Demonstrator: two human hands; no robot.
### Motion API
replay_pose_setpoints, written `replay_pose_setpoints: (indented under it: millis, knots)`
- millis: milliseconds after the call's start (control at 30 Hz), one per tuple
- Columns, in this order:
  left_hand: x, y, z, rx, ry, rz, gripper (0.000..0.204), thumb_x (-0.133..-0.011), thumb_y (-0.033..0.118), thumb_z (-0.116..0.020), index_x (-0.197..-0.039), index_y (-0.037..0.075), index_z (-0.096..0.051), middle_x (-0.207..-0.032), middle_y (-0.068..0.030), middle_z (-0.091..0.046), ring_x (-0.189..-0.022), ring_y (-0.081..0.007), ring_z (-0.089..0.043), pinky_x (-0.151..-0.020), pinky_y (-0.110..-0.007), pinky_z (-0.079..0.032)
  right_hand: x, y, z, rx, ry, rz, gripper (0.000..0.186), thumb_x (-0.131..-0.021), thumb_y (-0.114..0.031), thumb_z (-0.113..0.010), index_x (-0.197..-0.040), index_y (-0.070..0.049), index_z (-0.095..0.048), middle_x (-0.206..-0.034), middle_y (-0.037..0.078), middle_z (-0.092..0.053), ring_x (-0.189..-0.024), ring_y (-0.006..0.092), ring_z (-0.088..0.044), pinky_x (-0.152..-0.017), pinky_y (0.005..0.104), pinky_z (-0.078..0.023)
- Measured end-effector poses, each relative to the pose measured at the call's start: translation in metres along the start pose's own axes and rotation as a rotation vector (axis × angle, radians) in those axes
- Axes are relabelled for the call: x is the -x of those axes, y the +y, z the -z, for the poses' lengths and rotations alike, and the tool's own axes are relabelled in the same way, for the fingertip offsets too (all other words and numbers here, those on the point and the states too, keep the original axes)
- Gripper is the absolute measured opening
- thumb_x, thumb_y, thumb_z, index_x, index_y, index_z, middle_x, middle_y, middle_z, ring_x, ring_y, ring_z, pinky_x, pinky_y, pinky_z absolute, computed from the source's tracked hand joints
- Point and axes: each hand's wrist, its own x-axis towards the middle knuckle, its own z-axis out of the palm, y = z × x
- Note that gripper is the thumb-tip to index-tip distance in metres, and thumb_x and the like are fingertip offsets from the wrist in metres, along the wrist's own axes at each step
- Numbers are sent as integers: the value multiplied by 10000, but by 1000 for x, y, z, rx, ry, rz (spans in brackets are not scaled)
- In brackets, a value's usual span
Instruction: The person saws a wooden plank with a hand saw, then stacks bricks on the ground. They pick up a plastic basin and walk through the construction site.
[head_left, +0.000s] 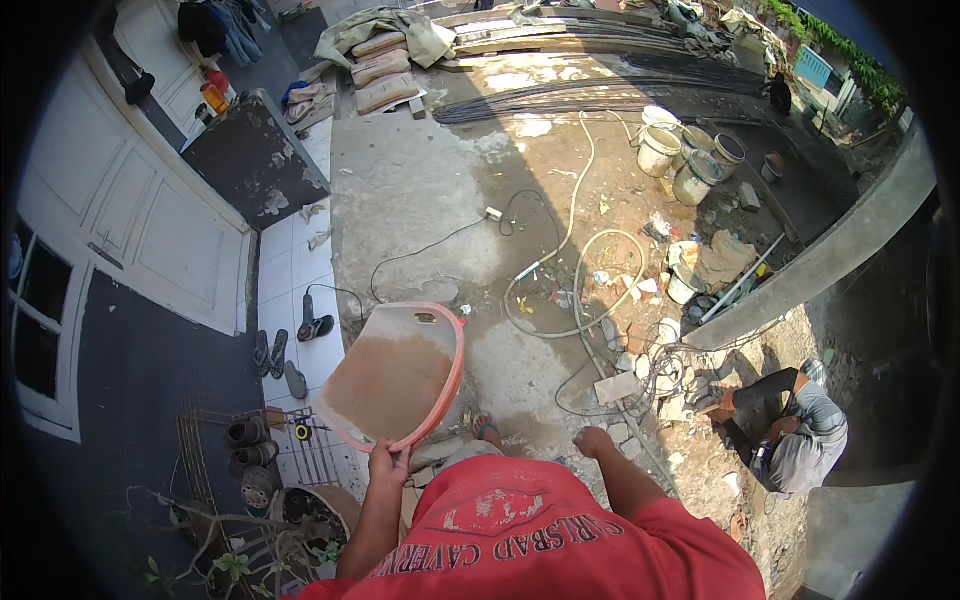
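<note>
My left hand (391, 460) is closed on the near rim of a wide, shallow tub (458, 372). The tub has a red rim, a pale inside and a slot in its far wall. A brown, sandy layer covers much of its inside; whether this is loose material or a stain I cannot tell. It tilts out in front of me, left of centre. To the right of my body hangs my right hand (594, 442), its fingers curled and nothing visible in them. Broken stones and a pale flat slab (617, 388) lie nearest to it.
A person (800, 435) crouches at the right by rubble and tangled cables. A hose (575, 190) loops across the ground towards several buckets (658, 152). Along the left wall are shoes (262, 352), an angle grinder (316, 325) on white tiles, wire mesh (316, 445) and a potted plant (232, 562).
</note>
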Motion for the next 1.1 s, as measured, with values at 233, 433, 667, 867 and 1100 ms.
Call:
replay_pose_setpoints:
  millis: [233,433,667,867,1100]
  knots:
    - [-152,8,-154,13,-165,238,270,-897,35,-480,-1117,-118,-504,-1186,-264,-618,-1073,-474,-677,-955,-602,-620,73,99,-29,-13,-174,-418,470,-986,-467,-518,-1102,-86,-767,-1194,158,-738,-1076,368,-699,-941,476,-550]
    - [-226,13,-311,-148,-178,264,303,-929,74,-459,-1143,-136,-498,-1188,-277,-628,-1064,-490,-683,-911,-575,-646,-47,62,10,-274,-265,-451,413,-963,-422,-503,-1056,-128,-779,-1087,130,-758,-1008,330,-722,-875,491,-556]
    - [-291,-28,-456,-259,-308,325,303,-958,74,-431,-1154,-148,-499,-1179,-278,-638,-1011,-467,-709,-848,-510,-680,-321,66,229,-168,214,-124,473,-977,-464,-490,-1057,-77,-751,-1127,217,-713,-1058,418,-675,-917,513,-542]
    - [-373,-25,-573,-338,-326,445,354,-959,75,-424,-1209,-168,-486,-1194,-302,-629,-991,-497,-706,-813,-436,-695,-450,47,516,-522,461,-204,404,-966,-452,-574,-1112,-111,-735,-1076,209,-736,-1004,410,-698,-890,506,-547]
    - [-501,-12,-761,-416,-273,458,405,-982,87,-391,-1270,-191,-447,-1236,-333,-598,-1029,-515,-691,-816,-415,-694,-578,76,599,-664,587,-316,366,-959,-428,-615,-1120,-123,-738,-1074,195,-743,-1013,382,-708,-889,489,-546]
